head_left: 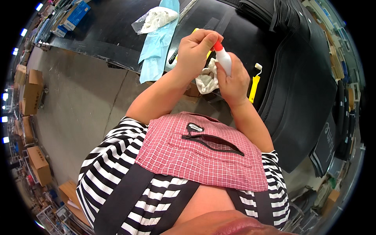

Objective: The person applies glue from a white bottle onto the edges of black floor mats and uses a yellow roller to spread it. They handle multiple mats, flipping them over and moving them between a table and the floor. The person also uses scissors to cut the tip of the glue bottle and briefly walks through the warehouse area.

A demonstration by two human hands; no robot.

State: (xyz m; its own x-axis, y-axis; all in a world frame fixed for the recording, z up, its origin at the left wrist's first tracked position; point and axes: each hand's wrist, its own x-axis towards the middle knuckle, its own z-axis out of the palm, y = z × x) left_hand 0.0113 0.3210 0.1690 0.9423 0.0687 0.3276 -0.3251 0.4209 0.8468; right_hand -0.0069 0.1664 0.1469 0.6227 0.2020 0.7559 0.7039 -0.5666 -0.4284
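My right hand (237,82) is wrapped round a small white squeeze bottle (223,60), which is tilted with its top toward my left hand. At the top of the bottle is a red cap (217,46). My left hand (194,51) is closed, its thumb and fingers pinched at the tip of that cap. Below the hands, a crumpled off-white cloth (207,80) lies at the table's near edge. A small paint roller (254,84) with a yellow handle rests to the right of my right hand. Something yellow behind my left hand is mostly hidden.
A black table (113,35) stretches ahead. On it lie a light blue sheet (156,51), a clear bag with white cloth (158,18) and a dark pen (173,56). Large black panels (301,86) overhang the right side. Cardboard boxes (33,92) stand along the left.
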